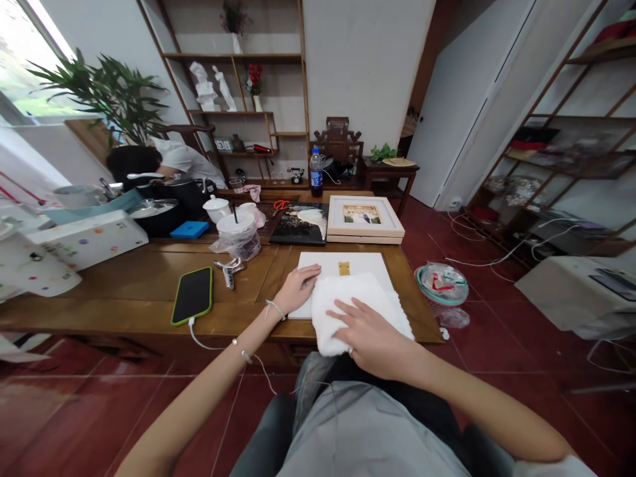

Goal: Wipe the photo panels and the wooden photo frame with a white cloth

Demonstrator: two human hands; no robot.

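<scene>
A folded white towel point(358, 299) lies on a white flat board point(342, 266) at the near edge of the low wooden table point(149, 291). My right hand point(370, 334) rests flat on the towel's near part, fingers spread, open. My left hand point(297, 286) lies on the board's left edge, touching the towel's left side, fingers loosely stretched. A small yellow tag point(344, 268) shows on the board just beyond the towel.
A phone in a green case point(193, 295) with a white cable lies to the left, with a metal clip point(229, 271) beside it. Behind the board: a stack of white picture frames point(364, 219), a dark picture point(298, 225), a bagged cup point(237, 235), pots and boxes. A person bends at the far left. A green basket point(442, 283) stands on the floor to the right.
</scene>
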